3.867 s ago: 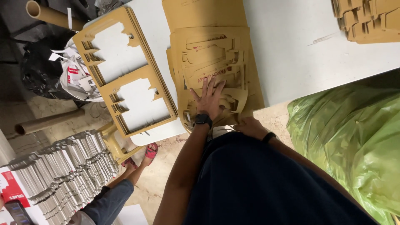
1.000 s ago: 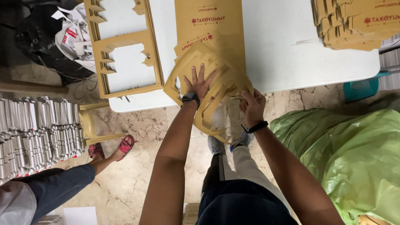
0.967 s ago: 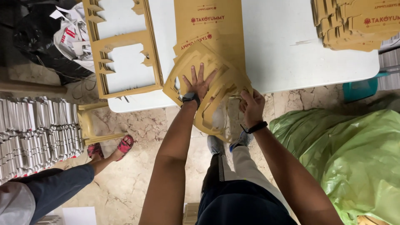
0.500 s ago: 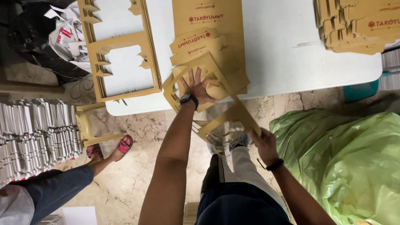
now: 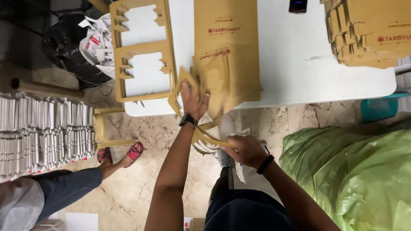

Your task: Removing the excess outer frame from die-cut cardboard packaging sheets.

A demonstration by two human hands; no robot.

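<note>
Left hand (image 5: 193, 99) flat, fingers spread, pressing cardboard stack (image 5: 227, 81) on white tabletop (image 5: 291, 72); right hand (image 5: 246, 150) grip closed on cardboard frame strip (image 5: 205, 137) below the edge

phone (image 5: 297, 5) cut by top edge, left hand (image 5: 193, 99) blurred

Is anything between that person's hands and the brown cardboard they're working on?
Nothing visible. The left hand presses flat on the stack of cardboard sheets at the table's near edge. The right hand already grips the cardboard frame strip, which hangs below the edge.
</note>
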